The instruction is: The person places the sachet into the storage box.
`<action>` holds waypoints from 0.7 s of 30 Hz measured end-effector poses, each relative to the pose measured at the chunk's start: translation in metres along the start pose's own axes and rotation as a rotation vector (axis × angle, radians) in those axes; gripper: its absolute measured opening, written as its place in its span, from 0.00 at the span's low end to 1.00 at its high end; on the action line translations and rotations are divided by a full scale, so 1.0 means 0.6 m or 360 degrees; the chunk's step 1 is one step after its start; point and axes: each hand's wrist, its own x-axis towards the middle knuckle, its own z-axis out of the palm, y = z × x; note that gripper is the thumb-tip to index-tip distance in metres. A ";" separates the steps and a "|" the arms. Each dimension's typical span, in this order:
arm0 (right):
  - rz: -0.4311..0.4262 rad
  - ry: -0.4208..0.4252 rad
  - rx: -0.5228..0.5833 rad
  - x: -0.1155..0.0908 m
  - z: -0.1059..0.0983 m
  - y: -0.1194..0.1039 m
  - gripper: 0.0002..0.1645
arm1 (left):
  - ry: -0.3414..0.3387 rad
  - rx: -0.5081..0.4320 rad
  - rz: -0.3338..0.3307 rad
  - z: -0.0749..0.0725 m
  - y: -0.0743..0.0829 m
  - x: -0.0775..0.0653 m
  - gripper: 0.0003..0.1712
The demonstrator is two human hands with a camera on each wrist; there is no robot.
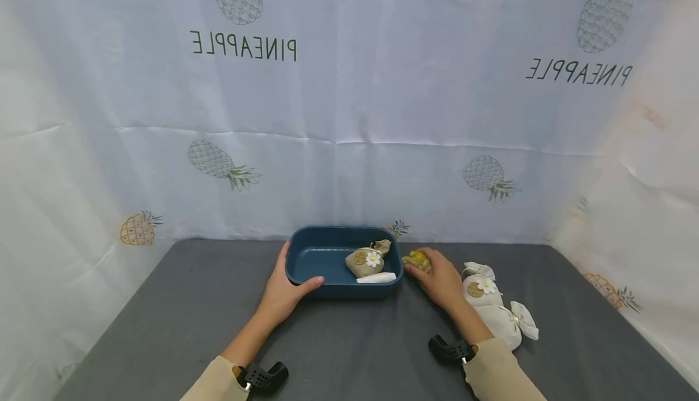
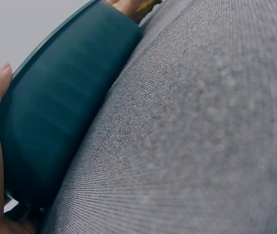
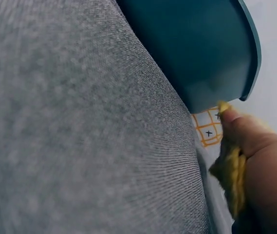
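A dark blue rectangular tub (image 1: 322,292) stands on the grey table. My left hand (image 1: 284,292) grips its left end, the thumb at the front rim and the fingers along the side. Just off the tub's right end, my right hand (image 1: 438,279) pinches a small lumpy yellow-and-brown thing (image 1: 418,259); its kind is unclear, and the fingers hide part of it. In the right wrist view, the yellow piece (image 3: 236,180) shows under the thumb. Inside the tub, toward its right end, are a beige drawstring pouch (image 1: 357,262) with a white flower and a white roll-shaped thing (image 1: 377,278).
Cream drawstring pouches (image 1: 499,322), one with a white flower, lie on the table to the right, partly behind my right forearm. A white curtain (image 1: 349,182) printed with pineapples hangs along the table's back edge. Black wrist mounts (image 1: 264,378) sit at both cuffs.
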 end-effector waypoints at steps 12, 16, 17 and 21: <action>-0.0054 0.0143 0.0078 0.001 -0.029 -0.033 0.32 | 0.0001 0.0006 -0.0004 0.002 0.001 -0.001 0.67; -0.0068 0.0166 0.0109 0.002 -0.041 -0.044 0.31 | 0.0002 0.0012 -0.0003 0.001 0.001 -0.001 0.68; -0.0079 0.0168 0.0115 0.002 -0.045 -0.048 0.31 | 0.0001 0.0011 -0.0001 0.001 0.002 -0.001 0.68; -0.0157 0.0175 0.0160 0.000 -0.058 -0.072 0.32 | -0.0010 -0.0004 0.0014 0.000 0.003 -0.001 0.68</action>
